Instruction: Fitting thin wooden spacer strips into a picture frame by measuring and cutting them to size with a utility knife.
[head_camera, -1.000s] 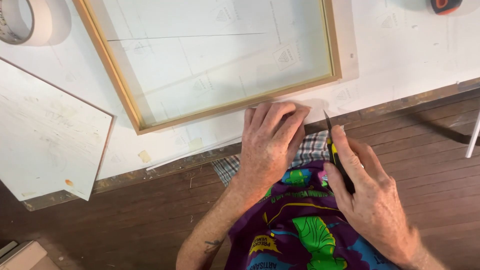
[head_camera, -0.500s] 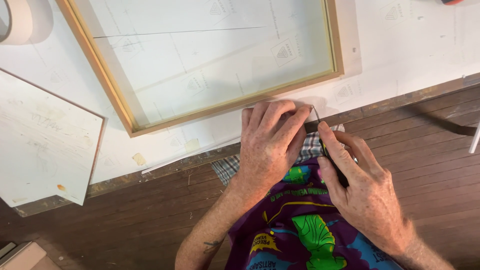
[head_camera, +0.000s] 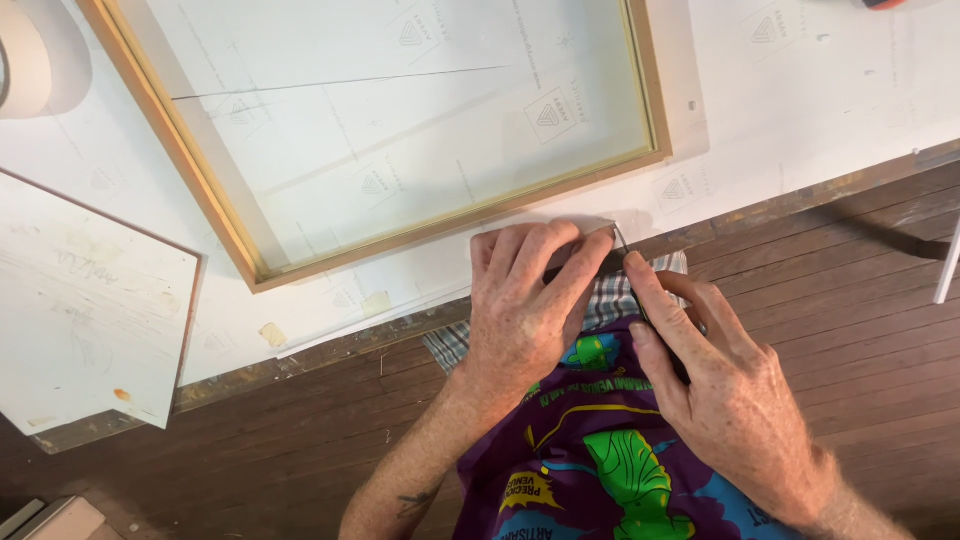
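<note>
Cutting step in hand, low centre of frame, at the near edge of the white-papered table (head_camera: 800, 110). Left hand (head_camera: 525, 300) lies flat, fingers spread and pressed down on the paper's edge, pinning it; it grips nothing. Right hand (head_camera: 720, 390) has its fingers closed around a slim dark-handled knife (head_camera: 640, 290), index finger laid along the handle, thin blade tip touching the paper just right of the left fingertips. Judgement: a trimming cut along the table edge, at or near its start; the next move would call for a steady draw of the blade with the left hand holding firm and its fingertips kept out of the blade's line. Paper sheet (head_camera: 400, 300): white, faintly printed with pale emblems and pencil lines, lying flat, its lower edge slightly overhanging the worn table rim. Above, upper centre, a light wooden frame (head_camera: 450, 215) rests on the paper, tilted. Left of frame, a white board (head_camera: 90, 330) with a dark edge. Upper left corner, a tape roll (head_camera: 25, 60), partly cut off. Dark plank floor (head_camera: 850, 270) below.
</note>
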